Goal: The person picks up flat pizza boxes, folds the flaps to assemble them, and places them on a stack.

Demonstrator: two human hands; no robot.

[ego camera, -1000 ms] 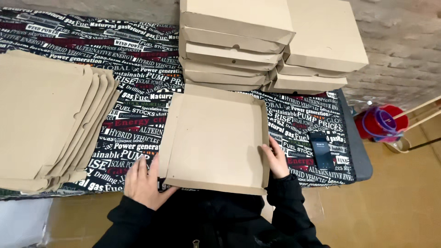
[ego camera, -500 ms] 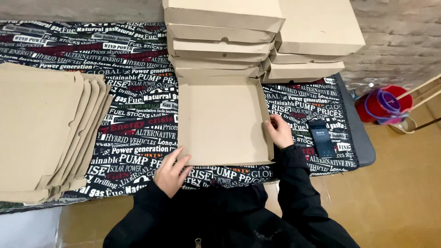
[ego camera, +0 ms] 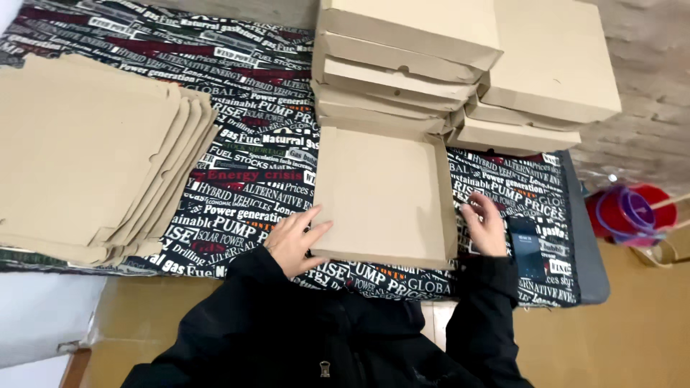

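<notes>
A half-folded brown cardboard box (ego camera: 384,190) lies on the table in front of me, its right and near walls raised. My left hand (ego camera: 295,241) rests with spread fingers against the box's near left corner. My right hand (ego camera: 487,226) hovers just right of the box's right wall, fingers apart, holding nothing. Behind the box stand two stacks of finished closed cardboard boxes (ego camera: 402,65), with the second stack (ego camera: 539,79) to the right.
A pile of flat unfolded cardboard blanks (ego camera: 93,151) covers the table's left side. A dark phone (ego camera: 527,248) lies by my right hand. The table wears a black cloth with printed lettering (ego camera: 244,151). A red bucket (ego camera: 632,215) stands on the floor at right.
The box has slid away from me toward the stacks. My left hand moved up to its near left corner, and my right hand came off the right wall.
</notes>
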